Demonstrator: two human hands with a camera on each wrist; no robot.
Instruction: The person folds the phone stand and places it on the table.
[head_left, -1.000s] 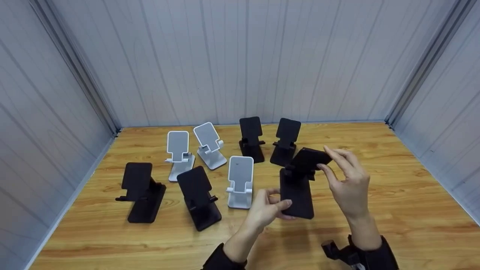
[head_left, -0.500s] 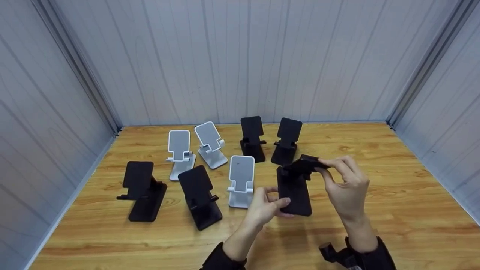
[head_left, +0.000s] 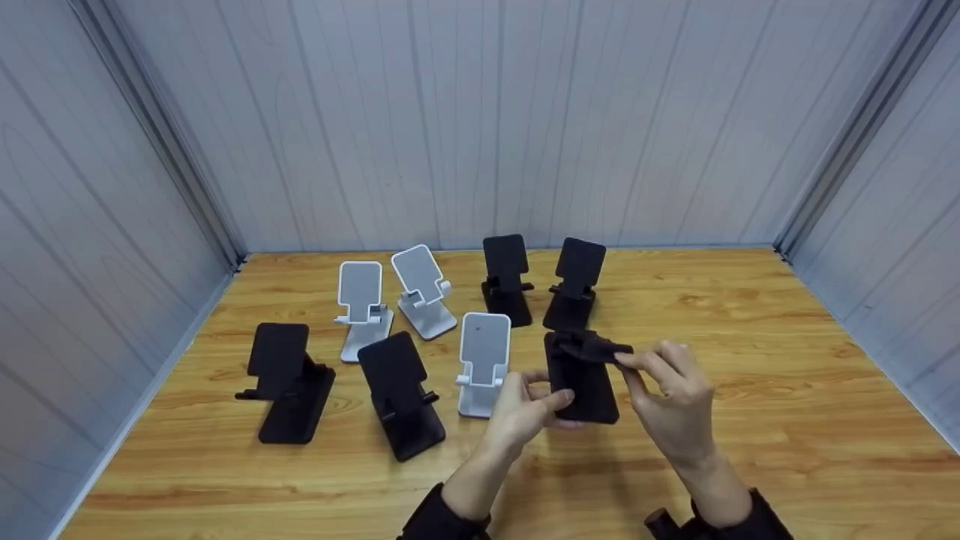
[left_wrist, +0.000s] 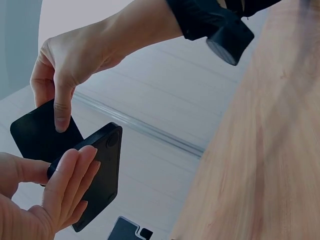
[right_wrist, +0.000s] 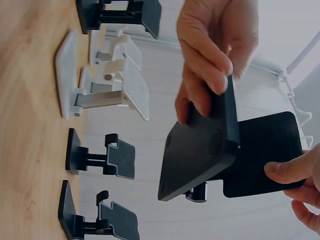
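Observation:
Both hands hold one black phone stand [head_left: 589, 394] up off the wooden table. My left hand [head_left: 521, 412] grips the base by its left edge, thumb on top and fingers underneath, as the left wrist view shows. With thumb and fingertips my right hand [head_left: 671, 397] pinches the edge of the stand's support plate [left_wrist: 45, 132], which is tilted down low over the base. In the right wrist view the underside of the base [right_wrist: 197, 145] faces the camera, and the plate juts out toward the right thumb. The white phone stand [head_left: 484, 360] stands just left of my left hand.
Two more white phone stands [head_left: 360, 296] [head_left: 421, 277] are behind on the left. Black phone stands stand at the far left [head_left: 277, 367], front left [head_left: 394, 375] and at the back [head_left: 505, 259] [head_left: 580, 266]. Pale panel walls [head_left: 495, 127] enclose the table [head_left: 787, 420].
My right hand has moved down and to the left, folding the support plate from raised to nearly flat over the base. The held stand has shifted slightly left; the other stands stay put.

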